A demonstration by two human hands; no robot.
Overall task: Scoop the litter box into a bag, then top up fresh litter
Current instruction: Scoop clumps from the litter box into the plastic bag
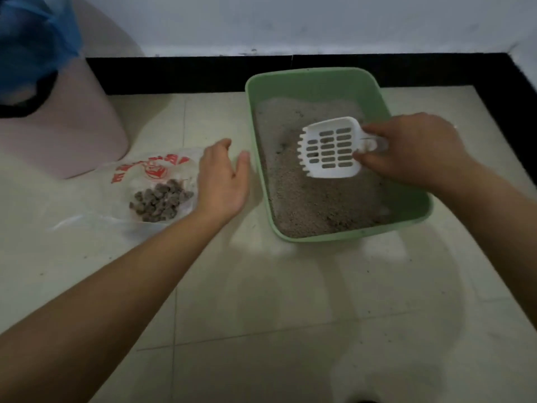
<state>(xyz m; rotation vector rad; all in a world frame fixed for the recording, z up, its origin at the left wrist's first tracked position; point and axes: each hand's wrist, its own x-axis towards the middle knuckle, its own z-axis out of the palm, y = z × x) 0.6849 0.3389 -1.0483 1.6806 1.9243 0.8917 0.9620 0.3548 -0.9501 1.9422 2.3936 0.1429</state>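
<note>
- Clumps (161,203) are already held in the bag (139,170), at nine o'clock from the litter box (319,80); scooping is judged nearly done.
- The scoop (328,148), seemingly empty, is gripped by the right hand (412,149) over the box; the left hand (222,178) is spread, empty.
- Topping-up is not yet done.

The left hand (222,181) is held open just beside the left wall of the litter box (308,73). Its palm is turned toward the box, the fingers are kept straight and together, and the thumb is spread apart from them; nothing is gripped. The bare left forearm (116,274) is extended from the lower left. Over the box, the right hand (412,149) is seen knuckles up, fingers curled round the handle of the scoop (331,148). The right forearm (499,216) is angled past the box's near right corner.
</note>
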